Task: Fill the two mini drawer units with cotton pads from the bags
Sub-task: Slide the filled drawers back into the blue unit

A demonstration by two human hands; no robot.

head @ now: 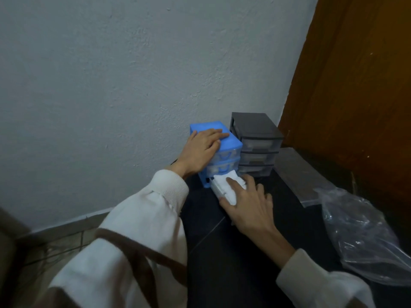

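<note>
blue drawer unit (231,141): stands on the dark floor (222,252) against the wall (111,85); small light plastic, likely to slide if pushed unbraced.
left hand (203,150): flat on the blue unit's top, fingers straight, pressing down to steady it; grips nothing.
bottom drawer (216,190): pulled part way out, piled with cotton pads (220,182) standing above its rim.
right hand (246,203): fingers spread and mostly straight, resting on the pads and the drawer front; pressing, not pinching.
pads handling: soft, very light, compressible, stack shifts easily; best held flat from above or pinched at the stack's sides.
drawer handling: thin plastic, push at the front centre so it does not jam.
black drawer unit (255,143): just right of the blue one, drawers closed, contents unclear.
plastic bag (364,238): crumpled on the floor at right, apparently empty or near empty.
</note>
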